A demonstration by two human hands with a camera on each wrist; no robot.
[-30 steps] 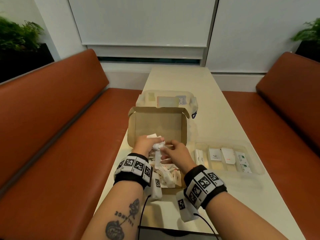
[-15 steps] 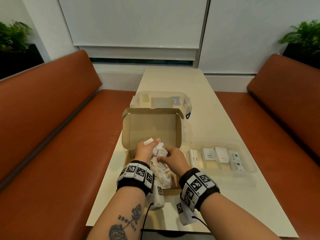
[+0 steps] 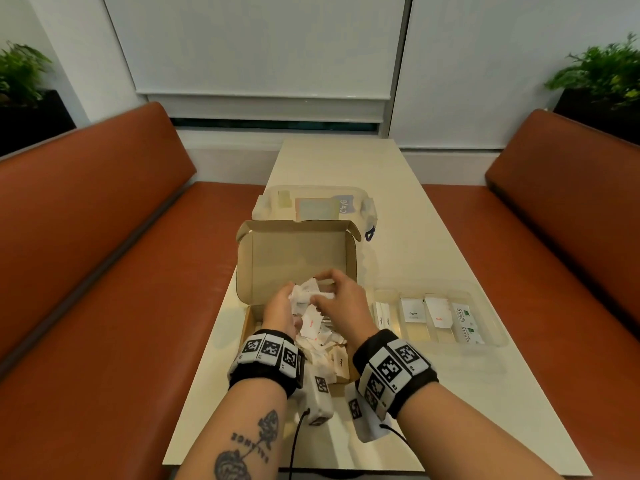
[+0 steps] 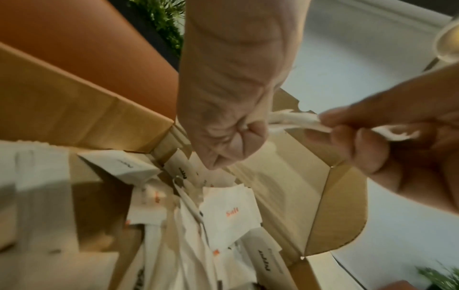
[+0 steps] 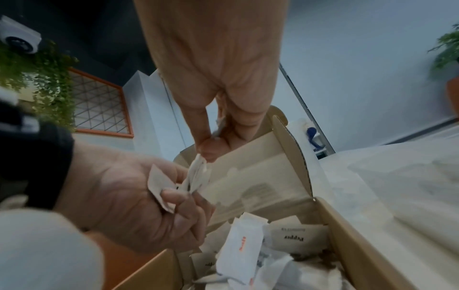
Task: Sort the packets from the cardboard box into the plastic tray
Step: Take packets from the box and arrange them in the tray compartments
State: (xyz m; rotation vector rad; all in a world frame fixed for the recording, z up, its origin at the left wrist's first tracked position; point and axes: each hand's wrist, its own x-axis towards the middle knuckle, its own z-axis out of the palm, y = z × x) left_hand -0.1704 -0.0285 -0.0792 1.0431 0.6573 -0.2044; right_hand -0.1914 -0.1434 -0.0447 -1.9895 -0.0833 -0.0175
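Grip: both hands hold one small bunch of white packets (image 3: 306, 294) above the open cardboard box (image 3: 298, 258). The left hand (image 3: 280, 308) has its fingers curled round the bunch, and the right hand (image 3: 341, 303) pinches packets at the bunch's other side between thumb and fingertips (image 4: 347, 133) (the wrist views show paper edges sticking out of both grasps).

Packets left in the box: a loose heap of white sachets (image 5: 242, 249) lies under the hands, some printed "Salt" in red, some "Pepper" in black, mixed together and overlapping.

Plastic tray: the clear plastic tray (image 3: 495, 327) sits on the table (image 3: 346, 168) just to the right of the box, divided into compartments. Each compartment already holds a few packets of one kind: thin sticks at the left, then pepper, then salt, then green-printed stevia sachets (image 3: 465, 323) at the right.

Step in hand: by the look of it, the person is separating the lifted handful by type before carrying any across. The task seems at an early stage, since most packets are in the box.

Next move: it likely calls for the right hand to pull one kind free, read its print, and place it in the matching compartment, while the left hand holds the rest.

Behind the box: a clear lidded container (image 3: 311, 206) stands on the table.
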